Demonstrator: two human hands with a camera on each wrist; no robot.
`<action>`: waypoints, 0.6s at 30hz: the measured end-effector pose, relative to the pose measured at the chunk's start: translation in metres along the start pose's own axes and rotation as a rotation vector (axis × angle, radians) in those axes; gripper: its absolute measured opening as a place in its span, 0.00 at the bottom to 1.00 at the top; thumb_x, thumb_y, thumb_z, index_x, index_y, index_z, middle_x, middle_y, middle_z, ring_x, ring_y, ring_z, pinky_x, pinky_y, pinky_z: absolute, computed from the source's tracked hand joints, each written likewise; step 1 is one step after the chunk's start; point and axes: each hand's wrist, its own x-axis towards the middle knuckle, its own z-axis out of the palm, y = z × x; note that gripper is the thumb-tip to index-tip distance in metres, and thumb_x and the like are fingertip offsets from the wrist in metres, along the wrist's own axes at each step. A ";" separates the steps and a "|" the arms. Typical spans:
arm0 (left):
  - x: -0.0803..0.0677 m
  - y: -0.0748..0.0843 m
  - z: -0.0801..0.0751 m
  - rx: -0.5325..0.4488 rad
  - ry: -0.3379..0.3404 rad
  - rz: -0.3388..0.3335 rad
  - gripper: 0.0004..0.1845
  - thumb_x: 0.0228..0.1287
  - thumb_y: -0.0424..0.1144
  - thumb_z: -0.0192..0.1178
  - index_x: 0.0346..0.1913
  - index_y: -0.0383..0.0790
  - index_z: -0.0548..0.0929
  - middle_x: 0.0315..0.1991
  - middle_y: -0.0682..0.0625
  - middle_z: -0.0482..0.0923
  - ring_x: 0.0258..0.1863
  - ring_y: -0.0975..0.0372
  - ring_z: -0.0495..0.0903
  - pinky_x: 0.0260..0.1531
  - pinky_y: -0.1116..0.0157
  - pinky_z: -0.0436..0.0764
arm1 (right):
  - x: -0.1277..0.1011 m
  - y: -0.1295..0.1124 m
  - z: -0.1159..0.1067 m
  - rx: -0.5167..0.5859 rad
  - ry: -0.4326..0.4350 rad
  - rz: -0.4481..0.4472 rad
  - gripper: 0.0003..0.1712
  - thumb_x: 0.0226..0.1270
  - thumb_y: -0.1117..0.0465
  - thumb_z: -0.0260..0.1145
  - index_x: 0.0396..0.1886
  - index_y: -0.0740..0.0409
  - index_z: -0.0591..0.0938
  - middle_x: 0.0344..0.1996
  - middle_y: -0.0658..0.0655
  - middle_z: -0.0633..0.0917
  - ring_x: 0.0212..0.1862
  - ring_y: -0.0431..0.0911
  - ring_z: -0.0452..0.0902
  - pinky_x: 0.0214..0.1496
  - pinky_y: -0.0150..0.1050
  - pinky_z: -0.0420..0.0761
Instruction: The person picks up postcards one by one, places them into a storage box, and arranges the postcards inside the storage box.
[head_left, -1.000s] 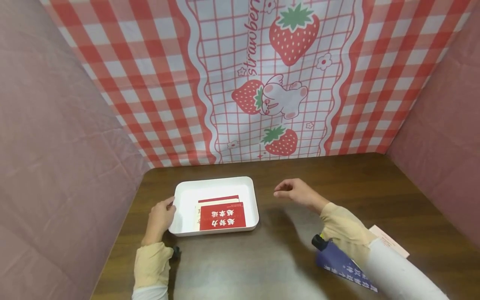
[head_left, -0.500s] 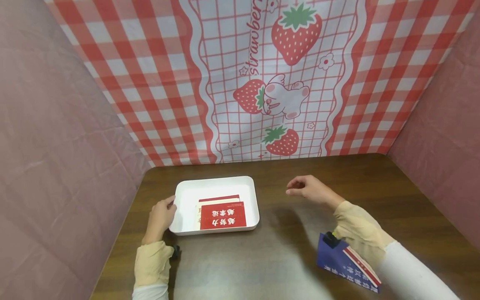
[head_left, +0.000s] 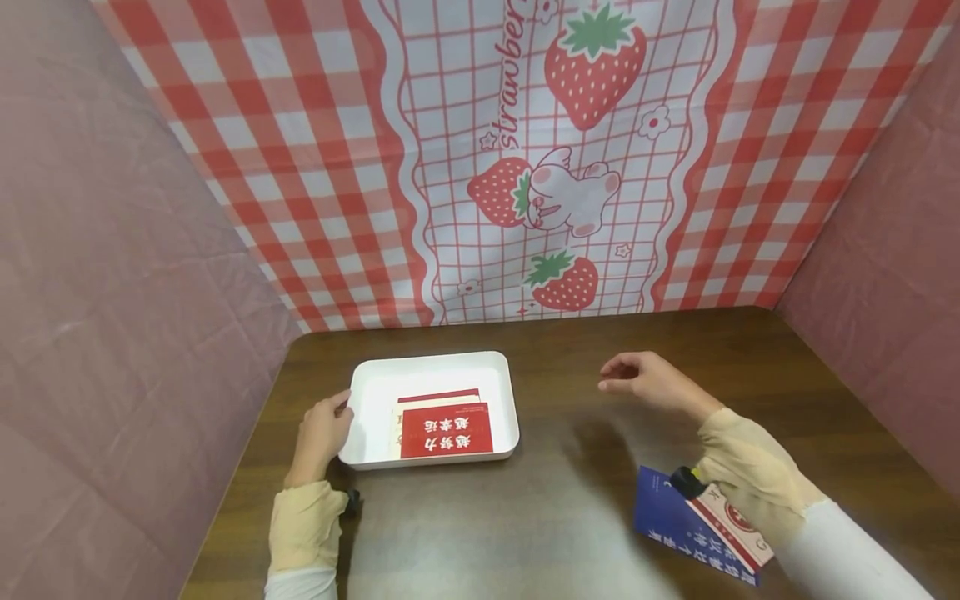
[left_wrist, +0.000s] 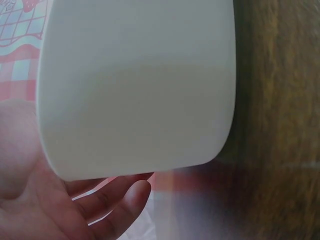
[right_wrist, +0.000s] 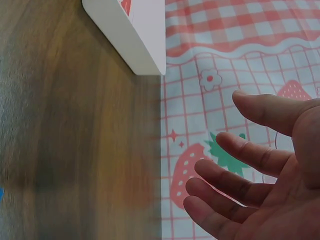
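In the head view my left hand [head_left: 324,431] rests at the left rim of a white tray [head_left: 360,417]. The left wrist view shows its loosely bent fingers [left_wrist: 115,207] by the tray's outer wall [left_wrist: 145,115]. Inside the tray lies a red card [head_left: 446,431] with white characters, partly covering a cream card [head_left: 395,429] and another red-edged card [head_left: 438,395]. My right hand [head_left: 648,383] hovers over the table, right of the tray, holding nothing. Its fingers spread loosely in the right wrist view.
On the brown wooden table [head_left: 495,525], a blue card [head_left: 667,512] lies partly under a cream-and-red card [head_left: 731,521], below my right forearm. A strawberry-print checked cloth [head_left: 495,275] stands behind, with pink cloth [head_left: 150,333] at the sides.
My right hand has moved right, away from the tray, and its forearm now uncovers more of the blue and cream-and-red cards. The left hand and tray stay in place.
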 end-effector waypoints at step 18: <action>0.000 -0.002 -0.001 -0.005 0.008 0.007 0.25 0.65 0.36 0.47 0.65 0.34 0.74 0.52 0.34 0.82 0.53 0.40 0.78 0.52 0.43 0.74 | -0.026 0.024 -0.010 -0.058 0.035 0.013 0.20 0.62 0.55 0.69 0.47 0.66 0.82 0.40 0.58 0.86 0.43 0.45 0.79 0.43 0.37 0.77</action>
